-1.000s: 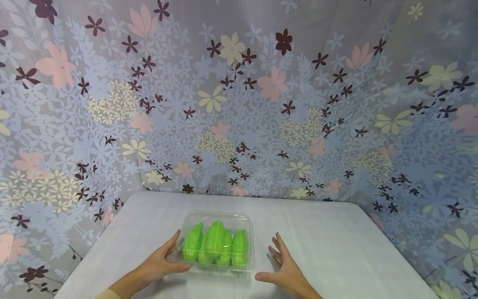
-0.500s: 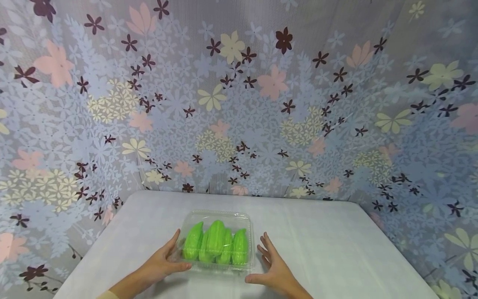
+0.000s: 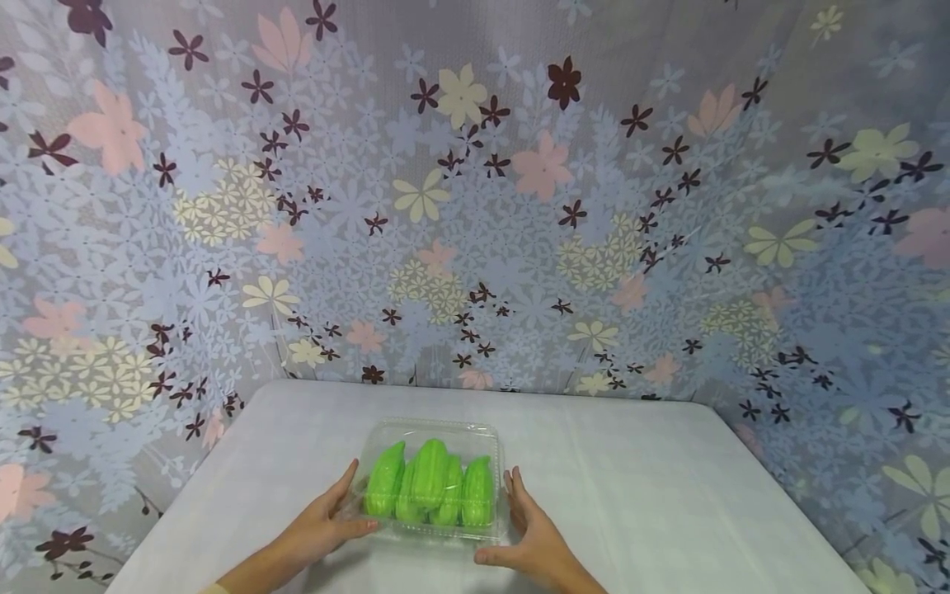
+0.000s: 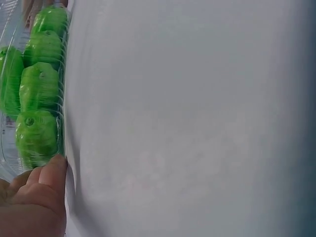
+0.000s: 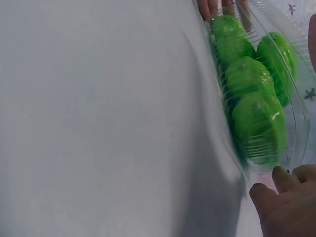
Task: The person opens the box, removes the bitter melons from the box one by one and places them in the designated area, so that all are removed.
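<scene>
A clear plastic clamshell box (image 3: 496,445) sits on the table with its lid down. Several bright green, ridged, pointed fruit-shaped pieces (image 3: 429,478) fill it, one lying on top of the others. My left hand (image 3: 319,524) is at the box's left side, fingers extended along that side and thumb at the near left corner; in the left wrist view the thumb tip (image 4: 58,160) meets the corner. On the opposite side, my right hand (image 3: 538,536) has its fingers stretched along the right wall and its thumb near the front right corner. Whether the right fingers touch the plastic, I cannot tell.
A white cloth covers the table (image 3: 631,470), which reaches past the box to the right and the back. Behind it hangs a flower-patterned curtain (image 3: 512,231) around the table's back and sides.
My right hand has moved left, from well apart to right beside the box. The left hand and the box have stayed nearly in place.
</scene>
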Tool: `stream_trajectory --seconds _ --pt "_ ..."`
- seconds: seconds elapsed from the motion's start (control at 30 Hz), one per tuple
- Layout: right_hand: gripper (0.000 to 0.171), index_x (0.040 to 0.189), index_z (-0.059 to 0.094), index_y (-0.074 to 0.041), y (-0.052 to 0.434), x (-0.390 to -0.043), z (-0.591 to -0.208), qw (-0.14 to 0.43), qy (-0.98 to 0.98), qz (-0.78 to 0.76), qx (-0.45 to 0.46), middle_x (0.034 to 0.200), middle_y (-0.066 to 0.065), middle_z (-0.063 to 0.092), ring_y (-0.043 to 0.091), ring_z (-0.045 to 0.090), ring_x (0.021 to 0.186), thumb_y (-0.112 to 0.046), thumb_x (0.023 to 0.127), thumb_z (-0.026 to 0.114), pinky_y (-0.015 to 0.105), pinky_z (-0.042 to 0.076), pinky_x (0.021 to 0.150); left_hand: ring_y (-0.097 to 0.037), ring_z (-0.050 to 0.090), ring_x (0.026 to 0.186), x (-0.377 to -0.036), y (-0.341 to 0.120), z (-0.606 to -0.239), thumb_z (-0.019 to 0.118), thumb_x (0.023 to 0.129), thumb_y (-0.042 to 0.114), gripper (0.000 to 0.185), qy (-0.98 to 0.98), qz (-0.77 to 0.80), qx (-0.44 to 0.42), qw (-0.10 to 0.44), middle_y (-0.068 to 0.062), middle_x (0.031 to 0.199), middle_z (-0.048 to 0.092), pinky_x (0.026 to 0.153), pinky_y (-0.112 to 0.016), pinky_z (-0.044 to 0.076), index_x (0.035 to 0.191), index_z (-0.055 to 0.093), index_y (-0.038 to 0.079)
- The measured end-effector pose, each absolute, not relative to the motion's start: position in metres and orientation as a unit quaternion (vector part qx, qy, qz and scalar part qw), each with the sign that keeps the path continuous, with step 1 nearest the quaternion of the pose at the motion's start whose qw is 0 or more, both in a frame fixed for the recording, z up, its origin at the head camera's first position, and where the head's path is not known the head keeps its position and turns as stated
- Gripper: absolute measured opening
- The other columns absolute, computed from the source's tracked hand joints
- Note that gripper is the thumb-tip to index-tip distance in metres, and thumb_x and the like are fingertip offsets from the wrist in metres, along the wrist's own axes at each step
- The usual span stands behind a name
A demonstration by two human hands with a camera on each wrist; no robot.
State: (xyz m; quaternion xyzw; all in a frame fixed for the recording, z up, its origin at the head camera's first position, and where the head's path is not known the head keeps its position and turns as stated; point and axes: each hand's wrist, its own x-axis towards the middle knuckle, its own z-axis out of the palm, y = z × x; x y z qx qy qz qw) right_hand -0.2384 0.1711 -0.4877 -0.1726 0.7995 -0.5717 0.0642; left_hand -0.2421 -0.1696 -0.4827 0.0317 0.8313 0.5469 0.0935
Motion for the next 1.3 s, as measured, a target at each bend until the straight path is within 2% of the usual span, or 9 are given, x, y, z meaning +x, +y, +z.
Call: stream_trajectory --seconds 0.17,0.27,0.47,0.73,1.13,1.23,1.3 --pt "0.118 0.160 0.000 0.000 0.1673 -0.2376 -0.4885 0.071 0.807 -0.568 -0.144 0.164 0.024 0.006 0.048 0.023 0.145 -0.030 0.084 0.085 0.058 0.030 0.113 -0.054 0.018 0.144 -0.2403 -0.1677 -0.4822 0.080 0.085 0.036 0.104 0.838 0.537 0.028 0.090 -0.029 0.159 0.021 0.109 -0.077 0.014 0.162 0.016 0.011" --pt "0.112 0.161 0.003 -0.004 0.1655 -0.2365 -0.4886 0.073 0.818 -0.554 -0.132 0.165 0.024 0.005 0.050 0.025 0.143 -0.036 0.087 0.081 0.061 0.035 0.110 -0.053 0.017 0.145 -0.2406 -0.1661 -0.4823 0.079 0.086 0.035 0.102 0.836 0.541 0.030 0.089 -0.028 0.160 0.019 0.110 -0.075 0.014 0.162 0.016 0.009" --pt "0.108 0.162 0.007 -0.006 0.1654 -0.2366 -0.4904 0.061 0.837 -0.528 -0.132 0.164 0.025 0.007 0.053 0.030 0.140 -0.039 0.089 0.079 0.062 0.042 0.104 -0.051 0.014 0.146 -0.2389 -0.1638 -0.4811 0.078 0.087 0.034 0.101 0.831 0.549 0.034 0.085 -0.027 0.162 0.015 0.112 -0.072 0.011 0.162 0.016 0.008" --pt "0.109 0.161 0.010 -0.003 0.1659 -0.2386 -0.4925 0.047 0.847 -0.512 -0.133 0.163 0.027 0.010 0.053 0.030 0.140 -0.043 0.087 0.079 0.061 0.041 0.105 -0.052 0.017 0.145 -0.2359 -0.1648 -0.4775 0.078 0.087 0.038 0.102 0.835 0.542 0.035 0.089 -0.027 0.160 0.020 0.111 -0.074 0.015 0.162 0.016 0.009" --pt "0.107 0.160 0.012 0.001 0.1648 -0.2372 -0.4875 0.046 0.848 -0.507 -0.147 0.161 0.029 0.014 0.052 0.033 0.138 -0.039 0.087 0.080 0.058 0.038 0.108 -0.047 0.015 0.147 -0.2339 -0.1668 -0.4772 0.070 0.094 0.029 0.087 0.824 0.560 0.048 0.079 -0.021 0.162 0.018 0.115 -0.066 0.015 0.158 0.019 0.000" --pt "0.107 0.159 0.012 0.002 0.1640 -0.2366 -0.4874 0.049 0.850 -0.504 -0.149 0.161 0.030 0.015 0.052 0.032 0.139 -0.039 0.087 0.080 0.059 0.038 0.107 -0.048 0.016 0.146 -0.2332 -0.1670 -0.4783 0.068 0.096 0.027 0.084 0.821 0.564 0.043 0.079 -0.023 0.161 0.020 0.115 -0.065 0.017 0.158 0.020 -0.001" --pt "0.107 0.159 0.012 0.002 0.1638 -0.2372 -0.4880 0.048 0.850 -0.503 -0.151 0.160 0.030 0.016 0.052 0.032 0.139 -0.040 0.087 0.080 0.059 0.038 0.108 -0.049 0.021 0.144 -0.2330 -0.1667 -0.4801 0.068 0.096 0.025 0.080 0.817 0.571 0.038 0.075 -0.026 0.159 0.022 0.113 -0.062 0.028 0.157 0.022 -0.001"
